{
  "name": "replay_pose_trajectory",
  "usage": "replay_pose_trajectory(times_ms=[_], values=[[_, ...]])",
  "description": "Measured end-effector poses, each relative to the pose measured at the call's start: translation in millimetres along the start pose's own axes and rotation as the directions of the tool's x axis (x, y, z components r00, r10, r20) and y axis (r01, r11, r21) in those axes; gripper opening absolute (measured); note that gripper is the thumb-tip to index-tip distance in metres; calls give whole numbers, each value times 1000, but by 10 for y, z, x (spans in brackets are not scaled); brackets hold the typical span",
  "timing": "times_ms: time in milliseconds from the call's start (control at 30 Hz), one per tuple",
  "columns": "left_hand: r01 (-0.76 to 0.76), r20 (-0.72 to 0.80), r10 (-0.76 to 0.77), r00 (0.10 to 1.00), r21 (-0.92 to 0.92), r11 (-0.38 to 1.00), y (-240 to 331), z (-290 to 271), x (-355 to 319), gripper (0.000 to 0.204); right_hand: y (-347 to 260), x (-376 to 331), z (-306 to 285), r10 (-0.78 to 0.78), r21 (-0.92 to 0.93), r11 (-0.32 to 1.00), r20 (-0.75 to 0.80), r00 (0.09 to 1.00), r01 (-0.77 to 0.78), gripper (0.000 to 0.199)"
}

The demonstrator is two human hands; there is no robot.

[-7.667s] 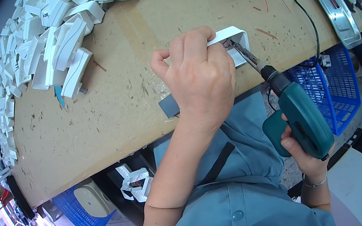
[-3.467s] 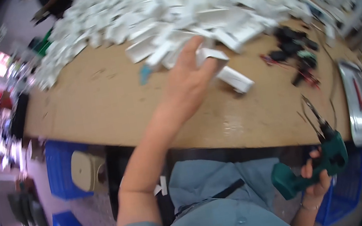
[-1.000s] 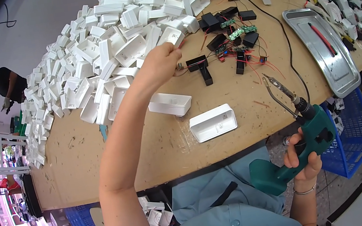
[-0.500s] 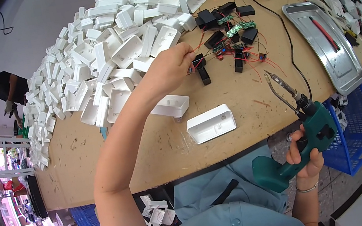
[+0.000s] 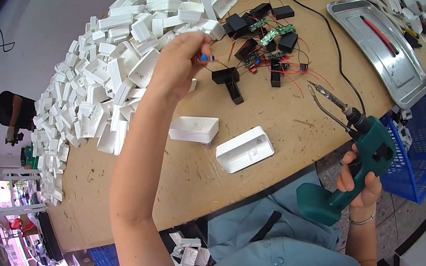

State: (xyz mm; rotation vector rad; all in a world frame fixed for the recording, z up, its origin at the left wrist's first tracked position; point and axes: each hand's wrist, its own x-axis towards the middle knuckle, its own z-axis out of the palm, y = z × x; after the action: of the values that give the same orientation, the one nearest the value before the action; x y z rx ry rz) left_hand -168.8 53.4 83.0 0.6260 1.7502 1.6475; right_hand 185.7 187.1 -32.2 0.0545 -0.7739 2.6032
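My left hand point(image 5: 179, 62) is raised over the table, fingers pinched on a small blue part on a thin wire point(image 5: 204, 58). Just below it, black boxes point(image 5: 228, 80) stand on the tabletop; the wire seems to lead to them. My right hand point(image 5: 362, 187) grips the handle of a green soldering gun point(image 5: 376, 148), its tip pointing up and left, apart from anything on the table. In front of me sits an open white plastic box point(image 5: 245, 151), with another white box point(image 5: 194, 129) behind it to the left.
A heap of white boxes point(image 5: 100, 67) covers the far left. Black boxes, green circuit boards point(image 5: 269, 38) and red wires lie tangled mid-table. To the right are a black cable point(image 5: 334, 39), a metal tray point(image 5: 405, 78) with a red stick and a blue basket point(image 5: 419, 155).
My left hand has moved left and slightly up, drawing the blue part along; the black boxes beneath it have shifted a little left. My right hand keeps the soldering gun in place.
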Motion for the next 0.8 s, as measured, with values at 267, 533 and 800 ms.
replay_pose_trajectory(times_ms=[267,533,800], values=[[-205,-297,132,946,-232,951,150,35,97,17,-7,-15,9,-10,-4,1000,-24,1000,10,66],[-97,-288,49,956,-155,983,77,164,11,19,-12,-15,10,-27,22,999,-6,1000,27,66],[-27,-151,14,989,-89,996,-77,157,-141,20,-14,-37,-4,-37,25,999,22,999,36,65]])
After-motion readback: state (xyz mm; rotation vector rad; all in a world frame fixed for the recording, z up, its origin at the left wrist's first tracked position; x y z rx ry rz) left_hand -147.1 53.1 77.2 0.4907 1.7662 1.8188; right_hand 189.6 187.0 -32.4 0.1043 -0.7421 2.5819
